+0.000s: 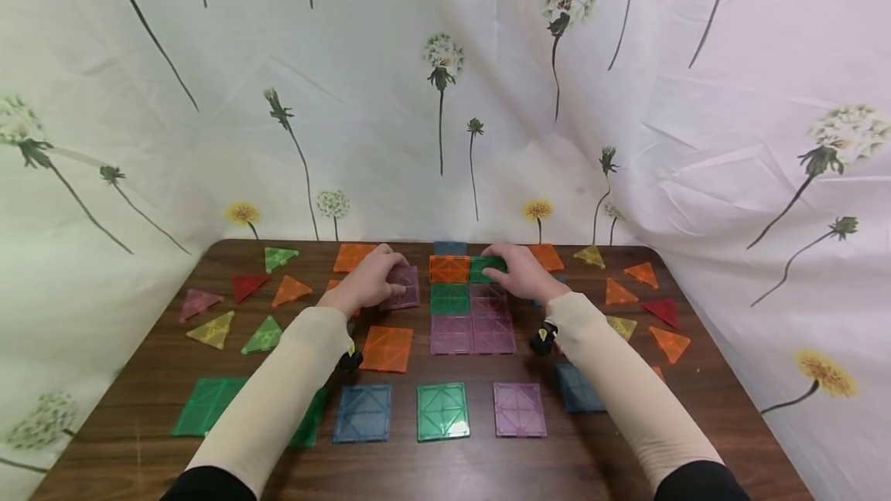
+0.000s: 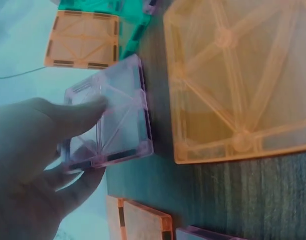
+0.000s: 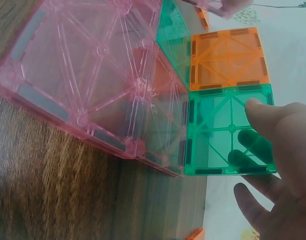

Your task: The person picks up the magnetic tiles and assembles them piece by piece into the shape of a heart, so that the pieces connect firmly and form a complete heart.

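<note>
In the head view my left hand (image 1: 367, 277) holds a purple square magnetic tile (image 1: 407, 291), left of the tile layout. The left wrist view shows the thumb on that purple tile's near face and fingers behind it. My right hand (image 1: 527, 273) pinches a green square tile (image 1: 485, 269) at the back of the layout, thumb in front and fingers seen through it. That green tile stands upright, edge to edge with an upright orange tile (image 1: 448, 270). Before them lie purple tiles (image 1: 493, 332) and another green tile (image 1: 449, 299), joined together.
Nearer me lie a loose orange tile (image 1: 387, 349), a blue tile (image 1: 363, 413), a green tile (image 1: 443, 411) and a purple tile (image 1: 520, 410). Several triangle tiles, such as a yellow triangle (image 1: 212, 330) and a red triangle (image 1: 661, 311), are spread at both sides. A flowered cloth (image 1: 390, 138) hangs behind the table.
</note>
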### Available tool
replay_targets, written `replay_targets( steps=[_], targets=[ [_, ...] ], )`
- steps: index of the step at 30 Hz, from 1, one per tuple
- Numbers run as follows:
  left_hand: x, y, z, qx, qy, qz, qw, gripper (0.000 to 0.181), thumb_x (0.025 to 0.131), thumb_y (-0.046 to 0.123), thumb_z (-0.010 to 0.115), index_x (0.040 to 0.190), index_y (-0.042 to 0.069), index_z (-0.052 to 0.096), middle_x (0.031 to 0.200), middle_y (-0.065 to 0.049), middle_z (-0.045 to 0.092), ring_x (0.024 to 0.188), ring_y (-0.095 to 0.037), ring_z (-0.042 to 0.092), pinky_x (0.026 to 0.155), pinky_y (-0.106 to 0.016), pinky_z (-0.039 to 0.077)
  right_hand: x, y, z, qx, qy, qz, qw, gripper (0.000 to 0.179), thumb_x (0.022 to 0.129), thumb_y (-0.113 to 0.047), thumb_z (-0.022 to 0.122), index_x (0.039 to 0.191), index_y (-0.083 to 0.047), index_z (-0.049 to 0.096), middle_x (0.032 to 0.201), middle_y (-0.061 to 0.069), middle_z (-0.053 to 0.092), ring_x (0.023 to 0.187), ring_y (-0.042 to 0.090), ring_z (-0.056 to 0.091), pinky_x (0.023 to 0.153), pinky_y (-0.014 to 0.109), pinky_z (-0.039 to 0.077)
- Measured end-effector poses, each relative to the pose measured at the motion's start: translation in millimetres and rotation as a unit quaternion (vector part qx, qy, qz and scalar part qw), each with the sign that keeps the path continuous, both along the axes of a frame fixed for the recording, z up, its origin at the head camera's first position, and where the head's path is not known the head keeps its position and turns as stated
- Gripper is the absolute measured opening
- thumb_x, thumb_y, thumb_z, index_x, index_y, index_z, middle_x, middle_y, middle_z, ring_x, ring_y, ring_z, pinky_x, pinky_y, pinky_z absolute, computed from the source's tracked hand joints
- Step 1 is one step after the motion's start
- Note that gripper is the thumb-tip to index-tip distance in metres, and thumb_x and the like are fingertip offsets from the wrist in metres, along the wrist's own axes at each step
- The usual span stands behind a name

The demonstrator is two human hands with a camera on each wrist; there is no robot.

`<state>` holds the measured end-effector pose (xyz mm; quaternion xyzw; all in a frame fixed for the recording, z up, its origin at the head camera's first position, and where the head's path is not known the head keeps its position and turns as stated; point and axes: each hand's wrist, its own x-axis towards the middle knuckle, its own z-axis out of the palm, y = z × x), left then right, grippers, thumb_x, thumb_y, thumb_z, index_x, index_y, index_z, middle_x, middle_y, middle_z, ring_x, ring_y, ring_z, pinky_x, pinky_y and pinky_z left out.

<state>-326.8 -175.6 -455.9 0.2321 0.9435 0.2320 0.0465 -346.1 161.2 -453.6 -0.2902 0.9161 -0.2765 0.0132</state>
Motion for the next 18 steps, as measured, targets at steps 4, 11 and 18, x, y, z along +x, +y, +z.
replay_targets(
  steps=[4,11,18],
  targets=[
    [4.4,1.7,6.5,0.052,0.008,0.026,0.9983,0.021,0.103,0.014,0.068,0.123,0.005,0.066,0.112,-0.013,0.064,0.096,-0.028,0.061,0.086,-0.047,0.054,0.3,0,0.7,0.0,-0.002,-0.002,1.0,0.032,0.105,-0.019,0.068,0.134,-0.007,0.067,0.132,0.012,0.069,0.121,0.03,0.065,0.102,0.051,0.052],
    [12.8,13.8,16.5,0.099,0.033,0.082,0.9912,0.013,0.099,0.017,0.071,0.108,0.008,0.067,0.095,-0.008,0.069,0.083,-0.023,0.063,0.078,-0.042,0.055,-1.4,0,2.0,-0.002,-0.002,-0.001,1.0,0.032,0.105,-0.02,0.067,0.134,-0.007,0.067,0.13,0.013,0.069,0.119,0.031,0.066,0.1,0.051,0.053],
    [25.1,37.2,17.2,0.101,0.012,0.101,0.9896,0.012,0.096,0.017,0.072,0.103,0.009,0.067,0.088,-0.007,0.067,0.074,-0.022,0.062,0.07,-0.038,0.054,-0.6,-4,0.9,0.0,-0.003,-0.004,1.0,0.03,0.105,-0.019,0.067,0.133,-0.007,0.068,0.128,0.012,0.07,0.115,0.029,0.066,0.098,0.05,0.054]
  ],
)
